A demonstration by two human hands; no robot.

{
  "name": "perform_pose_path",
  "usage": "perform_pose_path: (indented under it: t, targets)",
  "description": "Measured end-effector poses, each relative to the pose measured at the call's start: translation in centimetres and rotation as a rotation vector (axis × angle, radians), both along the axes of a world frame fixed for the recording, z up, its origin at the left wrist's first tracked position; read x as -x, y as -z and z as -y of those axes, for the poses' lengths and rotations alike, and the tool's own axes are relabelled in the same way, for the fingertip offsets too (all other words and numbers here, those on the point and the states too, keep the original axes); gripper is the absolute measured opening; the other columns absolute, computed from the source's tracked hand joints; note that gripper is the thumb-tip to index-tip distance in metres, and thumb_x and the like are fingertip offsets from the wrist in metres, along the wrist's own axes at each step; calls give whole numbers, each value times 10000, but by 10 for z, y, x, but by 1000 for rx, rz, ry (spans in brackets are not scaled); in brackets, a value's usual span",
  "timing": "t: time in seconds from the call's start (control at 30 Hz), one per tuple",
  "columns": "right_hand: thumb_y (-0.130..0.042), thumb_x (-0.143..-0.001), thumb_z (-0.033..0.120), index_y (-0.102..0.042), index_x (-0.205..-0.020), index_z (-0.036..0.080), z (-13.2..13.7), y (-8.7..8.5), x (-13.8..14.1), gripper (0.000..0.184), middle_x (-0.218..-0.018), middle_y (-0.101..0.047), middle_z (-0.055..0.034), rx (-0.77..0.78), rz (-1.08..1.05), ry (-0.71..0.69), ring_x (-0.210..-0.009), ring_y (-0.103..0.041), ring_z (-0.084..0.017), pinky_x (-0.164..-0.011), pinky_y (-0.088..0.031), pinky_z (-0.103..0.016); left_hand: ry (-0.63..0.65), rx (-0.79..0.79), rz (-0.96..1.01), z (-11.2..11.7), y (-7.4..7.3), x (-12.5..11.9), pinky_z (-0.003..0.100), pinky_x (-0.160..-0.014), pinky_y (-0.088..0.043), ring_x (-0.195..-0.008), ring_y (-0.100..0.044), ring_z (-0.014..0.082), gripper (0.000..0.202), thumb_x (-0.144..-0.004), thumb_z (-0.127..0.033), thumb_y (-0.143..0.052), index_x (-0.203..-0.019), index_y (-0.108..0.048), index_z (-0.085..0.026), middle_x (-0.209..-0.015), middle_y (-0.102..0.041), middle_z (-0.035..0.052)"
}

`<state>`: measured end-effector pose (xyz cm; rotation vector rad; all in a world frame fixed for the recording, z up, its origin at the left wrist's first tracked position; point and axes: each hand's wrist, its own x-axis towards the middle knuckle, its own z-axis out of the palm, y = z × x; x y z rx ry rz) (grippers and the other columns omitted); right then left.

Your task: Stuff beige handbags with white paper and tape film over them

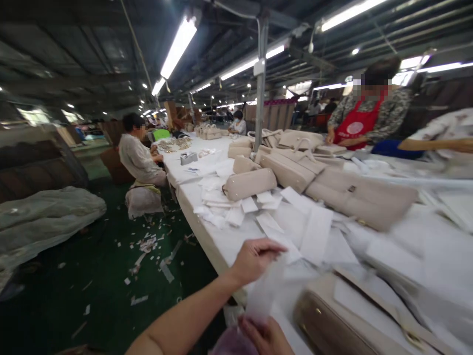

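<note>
A thin, pale white sheet (268, 288) hangs between my two hands over the table's near edge, blurred by motion. My left hand (256, 259) is closed, pinching the sheet's upper end. At the lower end my right hand (268, 335) is closed on the same sheet, with part of that hand cut off by the frame's bottom. Right of them lies a beige handbag (332, 315) with gold-coloured metal fittings and white paper tucked under its strap. Loose white sheets (316, 234) are spread on the table just beyond my left hand.
More beige handbags (251, 183) are heaped along the white-covered table (199, 222). A metal post (260, 84) rises among them. One person in a red apron (360, 123) works opposite; another person (138, 153) sits at the left. Paper scraps (148, 244) litter the green floor.
</note>
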<state>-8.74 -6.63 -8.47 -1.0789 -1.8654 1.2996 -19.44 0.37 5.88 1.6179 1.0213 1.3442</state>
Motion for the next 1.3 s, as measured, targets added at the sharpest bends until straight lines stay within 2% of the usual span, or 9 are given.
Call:
perform_pose_path:
  t: [0.17,0.3,0.4,0.5,0.6,0.8,0.97,1.13,1.3]
  targets:
    - [-459,-820,300,-624,-641,135,13,35,-30,294,-647,-637,-19,52,194,44,-653,-566,-182,-568,-391,-239,-5,178,-164,-26,95,-13,275,-770,-499,-797,-645,170,202,-739,-160,-592,-892,-724,-155,-856,-720,50]
    - [-514,-817,267,-628,-708,164,33,21,-61,188,-656,-639,-21,-36,471,99,-635,-575,-176,-536,-355,-230,75,215,-174,-36,132,-29,279,-763,-506,-791,-649,170,199,-723,-141,-592,-870,-724,-164,-854,-722,38]
    - [-504,-875,287,-644,-903,196,38,-11,-86,169,-734,-654,-36,-312,651,246,-672,-594,-179,-599,-384,-251,80,218,-173,-49,142,-43,275,-767,-507,-797,-648,165,203,-731,-148,-588,-885,-719,-165,-864,-722,32]
    - [-544,-868,254,-559,-1158,197,23,-45,-109,296,-960,-642,-83,-615,754,417,-878,-576,-222,-779,-400,-317,93,217,-164,-64,146,-59,268,-789,-502,-804,-648,157,209,-734,-140,-580,-894,-715,-157,-868,-722,30]
    - [-725,-726,257,-509,-1210,189,-1,-68,-124,535,-1037,-600,-105,-675,958,477,-942,-519,-281,-803,-373,-387,111,217,-160,-75,148,-74,261,-796,-501,-803,-649,151,212,-732,-134,-575,-891,-714,-155,-872,-723,24]
    - [-778,-665,245,-563,-815,199,-24,-68,-131,266,-845,-591,-37,-534,991,409,-800,-523,-227,-687,-356,-333,116,241,-196,-84,156,-85,269,-796,-504,-805,-652,156,224,-725,-144,-565,-890,-716,-162,-861,-725,11]
    - [-743,-669,143,-510,-686,205,-24,-62,-139,242,-730,-564,-8,-564,866,435,-706,-515,-183,-630,-351,-295,137,296,-252,-90,162,-90,282,-829,-498,-822,-652,162,243,-712,-159,-555,-891,-718,-165,-873,-726,6]
    - [-651,-766,163,-516,-698,205,-13,-70,-161,156,-678,-552,-4,-737,668,451,-659,-514,-171,-605,-367,-289,235,357,-288,-107,166,-108,266,-812,-492,-819,-650,164,287,-698,-168,-556,-936,-717,-155,-896,-725,17]
    - [-592,-838,187,-574,-897,191,4,-88,-190,62,-728,-597,-19,-846,456,406,-658,-554,-153,-607,-425,-274,428,411,-293,-133,163,-141,262,-780,-481,-795,-634,165,311,-708,-212,-567,-977,-713,-156,-863,-721,-2]
